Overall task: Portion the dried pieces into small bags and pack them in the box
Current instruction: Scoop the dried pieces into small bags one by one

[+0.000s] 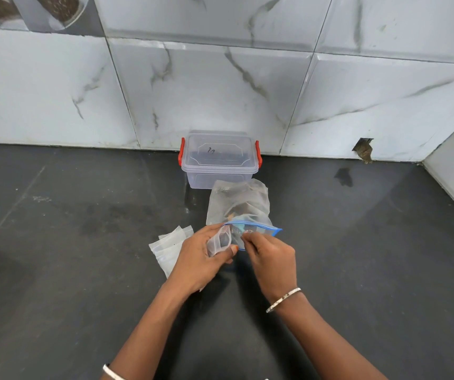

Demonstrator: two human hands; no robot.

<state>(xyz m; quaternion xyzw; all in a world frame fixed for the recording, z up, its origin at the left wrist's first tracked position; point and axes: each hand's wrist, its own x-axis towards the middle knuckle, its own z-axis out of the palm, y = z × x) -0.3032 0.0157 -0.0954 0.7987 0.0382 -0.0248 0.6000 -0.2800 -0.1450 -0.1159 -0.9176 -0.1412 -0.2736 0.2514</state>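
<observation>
My left hand (198,259) holds a small clear bag (219,242) upright, its mouth held apart, with a dark piece showing inside. My right hand (271,256) has its fingertips pinched at the blue zip rim of a large clear bag (238,204) that lies on the counter with brown dried pieces in it. What the fingers pinch is too small to tell. A clear plastic box (218,164) with red side clips and its lid on stands behind the large bag, against the wall.
A pile of empty small clear bags (167,249) lies left of my left hand. The dark stone counter (69,242) meets a marble-tiled wall (220,91) at the back, and a second wall closes the right corner. A chipped hole (364,152) marks the wall base.
</observation>
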